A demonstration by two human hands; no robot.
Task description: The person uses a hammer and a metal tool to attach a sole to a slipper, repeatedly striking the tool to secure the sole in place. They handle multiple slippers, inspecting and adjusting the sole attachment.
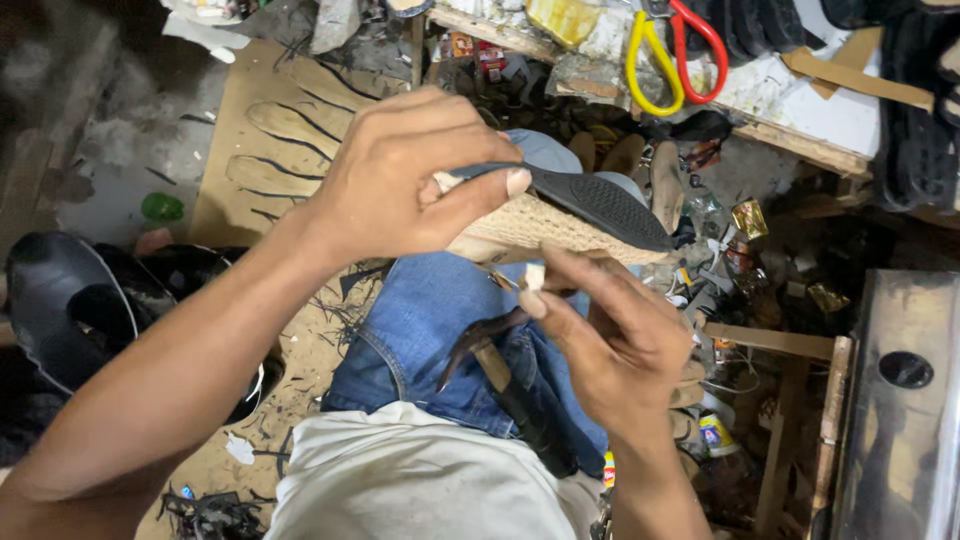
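My left hand (405, 175) grips a shoe (560, 215) with a black textured sole and a tan woven side, held sole-up over my lap. My thumb presses on the heel end of the sole. My right hand (605, 325) is just below the shoe and pinches a small pale piece (534, 276) between thumb and finger, close to the woven edge. A curved dark blade with a black handle (500, 375) lies on my blue jeans, tucked under the right wrist.
Yellow and red handled scissors (675, 50) lie on a cluttered wooden bench at the top. A brown board with cut-out sole shapes (270, 130) lies on the floor at left, near black shoe parts (60, 300). A metal box (900, 400) stands at right.
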